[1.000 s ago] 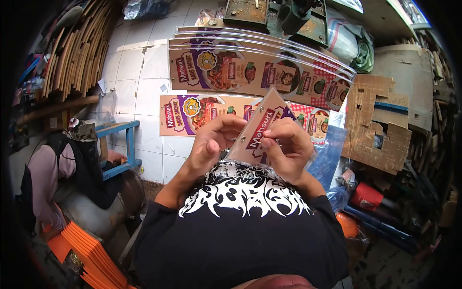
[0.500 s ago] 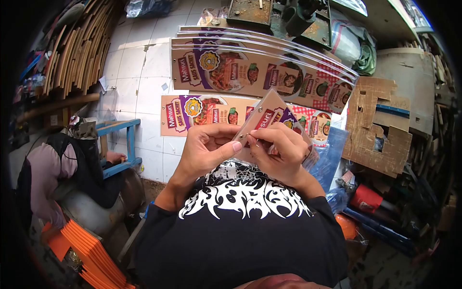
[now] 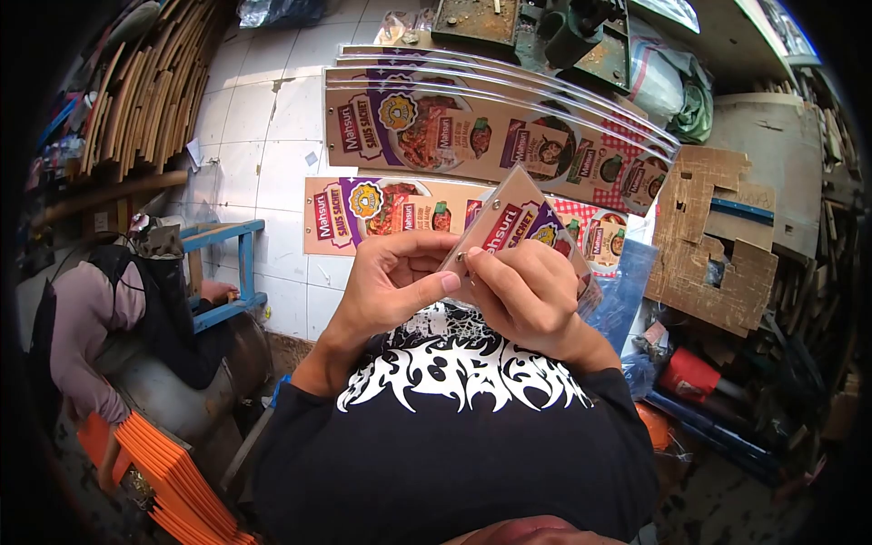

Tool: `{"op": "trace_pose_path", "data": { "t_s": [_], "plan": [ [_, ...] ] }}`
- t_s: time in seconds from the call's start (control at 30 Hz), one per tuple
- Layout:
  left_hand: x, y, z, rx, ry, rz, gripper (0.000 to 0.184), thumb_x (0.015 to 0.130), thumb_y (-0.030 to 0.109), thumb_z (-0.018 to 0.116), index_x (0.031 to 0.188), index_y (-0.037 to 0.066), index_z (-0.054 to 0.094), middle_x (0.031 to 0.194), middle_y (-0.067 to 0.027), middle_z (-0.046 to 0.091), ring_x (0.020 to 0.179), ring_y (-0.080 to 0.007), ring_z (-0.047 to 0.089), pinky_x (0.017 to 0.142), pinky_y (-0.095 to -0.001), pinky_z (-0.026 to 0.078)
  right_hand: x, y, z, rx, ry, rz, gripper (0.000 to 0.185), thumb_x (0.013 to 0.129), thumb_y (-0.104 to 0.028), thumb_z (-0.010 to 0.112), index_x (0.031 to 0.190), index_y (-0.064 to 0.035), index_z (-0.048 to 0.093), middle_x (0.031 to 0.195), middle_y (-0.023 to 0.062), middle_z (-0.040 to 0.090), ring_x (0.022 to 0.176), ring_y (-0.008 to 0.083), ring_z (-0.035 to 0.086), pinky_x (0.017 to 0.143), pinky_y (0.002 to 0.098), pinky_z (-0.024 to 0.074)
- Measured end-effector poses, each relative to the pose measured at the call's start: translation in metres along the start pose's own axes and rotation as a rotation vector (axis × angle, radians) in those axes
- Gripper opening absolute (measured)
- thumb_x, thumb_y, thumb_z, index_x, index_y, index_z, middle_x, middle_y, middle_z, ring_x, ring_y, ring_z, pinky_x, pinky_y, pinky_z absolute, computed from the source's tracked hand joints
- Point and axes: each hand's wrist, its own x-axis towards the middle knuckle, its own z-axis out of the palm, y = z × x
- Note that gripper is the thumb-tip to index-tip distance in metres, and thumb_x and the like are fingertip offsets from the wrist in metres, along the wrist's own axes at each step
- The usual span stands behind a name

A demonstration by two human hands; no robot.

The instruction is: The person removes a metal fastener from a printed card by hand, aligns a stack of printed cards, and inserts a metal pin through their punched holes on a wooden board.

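Observation:
In front of my chest, a printed Mahsuri shelf strip [image 3: 510, 218] with a glossy clear covering is held at a slant. My left hand [image 3: 395, 280] pinches its left edge, the thumb lying along that edge and the other fingers curled behind. My right hand [image 3: 531, 289] is closed over the front of the strip, thumb and fingertips pressed at a small metal eyelet near that edge. Whatever is between these fingertips is too small to make out. Behind the hands lies a matching strip [image 3: 341, 238], partly covered by the held one.
Several more strips [image 3: 354, 154] overlap in a fanned stack beyond. A dark metal press [image 3: 568, 36] stands at the back. Cut cardboard [image 3: 695, 272] and blue plastic sheet [image 3: 627, 291] lie right. At left are a blue frame [image 3: 245, 263] and another person beside orange sheets [image 3: 168, 468].
My right hand's fingers have curled in more tightly at the eyelet and the hand has turned slightly. My left hand stays almost still. At left, the other person's hand has shifted by the orange sheets.

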Motion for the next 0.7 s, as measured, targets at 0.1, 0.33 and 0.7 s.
{"op": "trace_pose_path", "data": {
  "t_s": [0.1, 0.33, 0.7],
  "plan": [
    [0.0, 0.002, 0.0, 0.018, -0.041, 0.016, 0.039, 0.085, -0.002, 0.066, 0.121, -0.011, 0.054, 0.112, -0.0194, 0.065, 0.103, -0.0218, 0.065, 0.091, -0.0335, 0.053, 0.002, 0.003, -0.004, -0.038, -0.054, -0.05, 0.037, 0.059, 0.001, 0.07, 0.095, 0.0056, 0.066, 0.071, 0.0057, 0.054, 0.057, 0.0188, 0.052, 0.048, 0.0314, 0.0422],
    [0.001, -0.003, -0.003, 0.054, 0.014, -0.043, 0.029, 0.084, -0.004, 0.065, 0.112, -0.01, 0.059, 0.107, -0.0179, 0.067, 0.095, -0.019, 0.067, 0.087, -0.0301, 0.055, 0.007, 0.013, -0.008, 0.123, -0.051, 0.068, 0.034, 0.06, 0.006, 0.071, 0.094, -0.0001, 0.068, 0.076, 0.0066, 0.058, 0.062, 0.0198, 0.057, 0.052, 0.0311, 0.0455],
    [0.008, -0.017, -0.007, 0.031, 0.122, 0.015, 0.015, 0.082, -0.003, 0.068, 0.096, -0.007, 0.064, 0.09, -0.0134, 0.07, 0.08, -0.0121, 0.067, 0.071, -0.024, 0.055, -0.038, 0.085, -0.047, 0.938, -0.08, 0.867, 0.006, 0.082, 0.0, 0.069, 0.087, 0.0025, 0.066, 0.091, 0.008, 0.065, 0.087, 0.0119, 0.059, 0.078, 0.0246, 0.0455]
  ]
}}
